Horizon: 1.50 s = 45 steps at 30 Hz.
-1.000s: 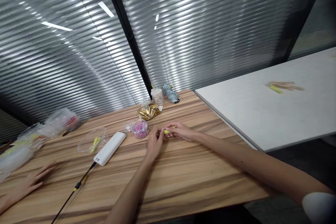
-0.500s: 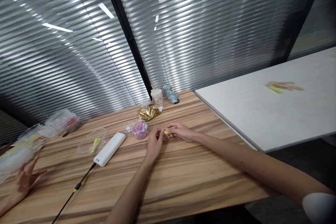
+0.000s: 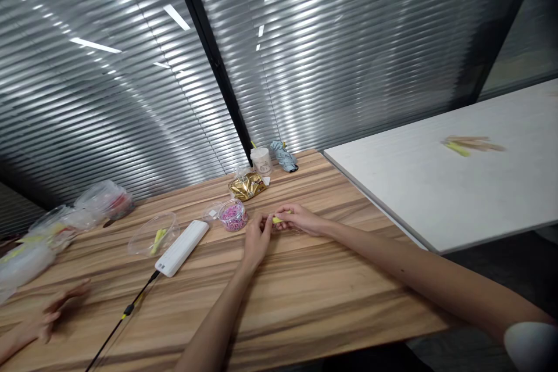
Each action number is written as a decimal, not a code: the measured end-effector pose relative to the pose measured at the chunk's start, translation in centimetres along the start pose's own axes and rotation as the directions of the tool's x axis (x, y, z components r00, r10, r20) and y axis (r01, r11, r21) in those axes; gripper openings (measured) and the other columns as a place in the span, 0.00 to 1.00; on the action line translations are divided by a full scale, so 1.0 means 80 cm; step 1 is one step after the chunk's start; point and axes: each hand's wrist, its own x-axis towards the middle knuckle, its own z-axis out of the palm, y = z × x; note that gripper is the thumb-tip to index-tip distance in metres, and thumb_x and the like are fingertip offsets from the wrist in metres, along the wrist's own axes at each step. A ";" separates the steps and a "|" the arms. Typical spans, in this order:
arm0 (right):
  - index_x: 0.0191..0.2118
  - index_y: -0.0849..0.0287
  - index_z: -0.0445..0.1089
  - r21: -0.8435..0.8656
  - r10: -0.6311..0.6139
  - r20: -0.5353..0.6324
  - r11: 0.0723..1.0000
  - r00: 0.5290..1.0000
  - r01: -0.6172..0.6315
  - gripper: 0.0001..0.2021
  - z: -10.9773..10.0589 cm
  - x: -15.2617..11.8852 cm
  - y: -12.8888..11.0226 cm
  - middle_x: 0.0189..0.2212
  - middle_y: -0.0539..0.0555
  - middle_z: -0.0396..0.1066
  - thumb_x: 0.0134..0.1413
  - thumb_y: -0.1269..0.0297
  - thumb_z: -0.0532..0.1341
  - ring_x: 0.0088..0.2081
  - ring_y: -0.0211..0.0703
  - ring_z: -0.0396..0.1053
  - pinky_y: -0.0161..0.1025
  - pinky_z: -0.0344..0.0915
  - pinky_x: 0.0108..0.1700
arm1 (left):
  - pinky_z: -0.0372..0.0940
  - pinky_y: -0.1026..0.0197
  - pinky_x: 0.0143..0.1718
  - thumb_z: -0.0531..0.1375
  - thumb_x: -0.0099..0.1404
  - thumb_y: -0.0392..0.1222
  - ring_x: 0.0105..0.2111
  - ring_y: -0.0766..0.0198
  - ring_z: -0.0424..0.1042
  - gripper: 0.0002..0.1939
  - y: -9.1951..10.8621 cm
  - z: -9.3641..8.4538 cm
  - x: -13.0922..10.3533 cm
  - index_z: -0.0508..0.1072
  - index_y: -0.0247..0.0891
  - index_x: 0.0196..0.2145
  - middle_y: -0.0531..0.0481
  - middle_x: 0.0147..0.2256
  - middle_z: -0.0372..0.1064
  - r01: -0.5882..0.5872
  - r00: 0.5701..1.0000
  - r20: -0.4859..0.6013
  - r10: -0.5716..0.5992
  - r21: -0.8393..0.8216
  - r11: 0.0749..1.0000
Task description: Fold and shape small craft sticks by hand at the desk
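Close together over the wooden table point(image 3: 314, 302), my left hand point(image 3: 257, 238) and my right hand point(image 3: 301, 220) both have closed fingers on a small yellow-green piece point(image 3: 276, 220). It shows as a short strip between the fingertips; its exact kind is too small to tell. Just left of my left hand stands a clear round tub point(image 3: 234, 217) full of tiny pink and purple bits. Something thin and clear lies on the table under my right hand, too faint to name.
A white power bank point(image 3: 182, 248) with a black cable point(image 3: 129, 308) lies left, beside a clear dish point(image 3: 154, 233) holding yellow-green pieces. Behind are a gold packet point(image 3: 247, 186), a white cup point(image 3: 261, 160) and plastic bags point(image 3: 102, 203). Another person's hand point(image 3: 46, 317) rests at lower left. A white table point(image 3: 392, 180) adjoins.
The other person's hand at lower left has moved down and to the right, its fingers now pointing sideways. My two hands have barely moved and keep the yellow-green piece.
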 end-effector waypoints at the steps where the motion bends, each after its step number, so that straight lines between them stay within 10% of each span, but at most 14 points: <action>1: 0.32 0.64 0.67 0.000 0.001 0.000 1.000 1.000 -0.001 0.14 0.001 0.000 -0.001 0.23 0.50 0.68 0.42 0.59 0.64 0.24 0.31 0.63 0.29 0.56 0.26 | 0.60 0.64 0.27 0.50 0.60 0.50 0.24 0.65 0.67 0.15 0.000 0.000 0.000 0.68 0.35 0.30 0.49 0.24 0.68 -0.006 1.000 -0.004 0.006 0.005 1.000; 45: 0.33 0.64 0.68 0.003 0.001 0.001 1.000 1.000 -0.001 0.15 0.008 -0.006 -0.009 0.25 0.51 0.67 0.40 0.59 0.65 0.27 0.32 0.64 0.33 0.61 0.32 | 0.61 0.63 0.29 0.48 0.62 0.46 0.27 0.64 0.67 0.13 0.009 -0.001 -0.003 0.67 0.36 0.31 0.49 0.27 0.67 -0.056 0.997 0.049 0.054 0.033 0.998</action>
